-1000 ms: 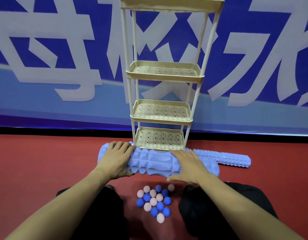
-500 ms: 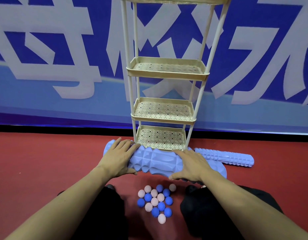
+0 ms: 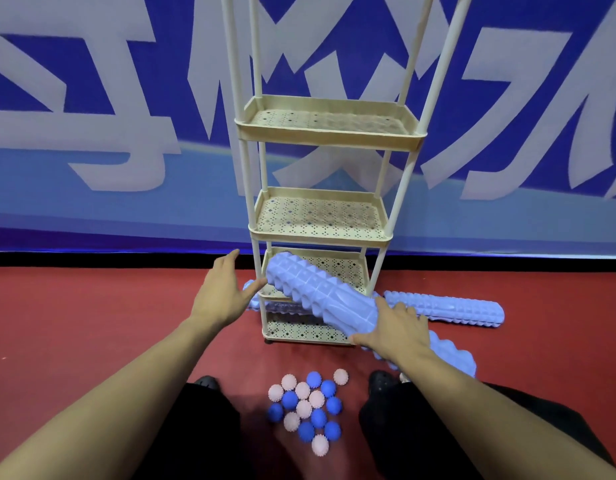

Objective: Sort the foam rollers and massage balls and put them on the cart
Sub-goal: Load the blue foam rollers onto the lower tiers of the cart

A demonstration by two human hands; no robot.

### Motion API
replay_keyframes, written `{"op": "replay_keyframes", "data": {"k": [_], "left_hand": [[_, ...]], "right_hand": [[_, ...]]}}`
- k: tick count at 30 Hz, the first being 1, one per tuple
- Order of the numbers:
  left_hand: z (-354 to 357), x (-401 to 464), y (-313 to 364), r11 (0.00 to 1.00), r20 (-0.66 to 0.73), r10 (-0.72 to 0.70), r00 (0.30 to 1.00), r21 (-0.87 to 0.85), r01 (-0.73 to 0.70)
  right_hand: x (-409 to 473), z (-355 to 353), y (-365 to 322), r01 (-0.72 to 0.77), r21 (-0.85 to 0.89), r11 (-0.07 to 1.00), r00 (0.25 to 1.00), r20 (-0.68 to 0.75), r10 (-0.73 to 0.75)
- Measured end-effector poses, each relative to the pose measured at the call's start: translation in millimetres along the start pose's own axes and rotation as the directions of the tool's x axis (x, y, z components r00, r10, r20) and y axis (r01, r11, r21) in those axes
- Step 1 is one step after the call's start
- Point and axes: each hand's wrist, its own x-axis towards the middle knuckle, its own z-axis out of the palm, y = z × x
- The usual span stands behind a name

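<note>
While the cart (image 3: 329, 233) is showing bare shelves on its upper tiers, the job is only just getting going. The right hand (image 3: 396, 329) is gripping the near end of a thick roller (image 3: 320, 294), which is angling up toward eleven o'clock with its far end poking in at the lowest shelves; whether it is resting there, I cannot tell. The left hand (image 3: 223, 292) is spread wide, thumb touching that far end. Two more rollers are waiting on the floor: a slim one (image 3: 445, 308) at three o'clock of the cart, another (image 3: 451, 358) under the right forearm. Massage balls (image 3: 308, 408), pink and blue mixed, are sitting unsorted at six o'clock.
</note>
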Motion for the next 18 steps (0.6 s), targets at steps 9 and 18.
{"op": "replay_keyframes", "data": {"k": [9, 18], "left_hand": [[-7, 91, 17, 0.956, -0.015, -0.113, 0.994, -0.275, 0.104], [10, 132, 22, 0.929, -0.129, -0.073, 0.989, -0.37, 0.02]], "right_hand": [[67, 23, -38, -0.015, 0.014, 1.0, 1.0, -0.004, 0.015], [139, 29, -83, 0.086, 0.001, 0.996, 0.996, -0.032, -0.086]]}}
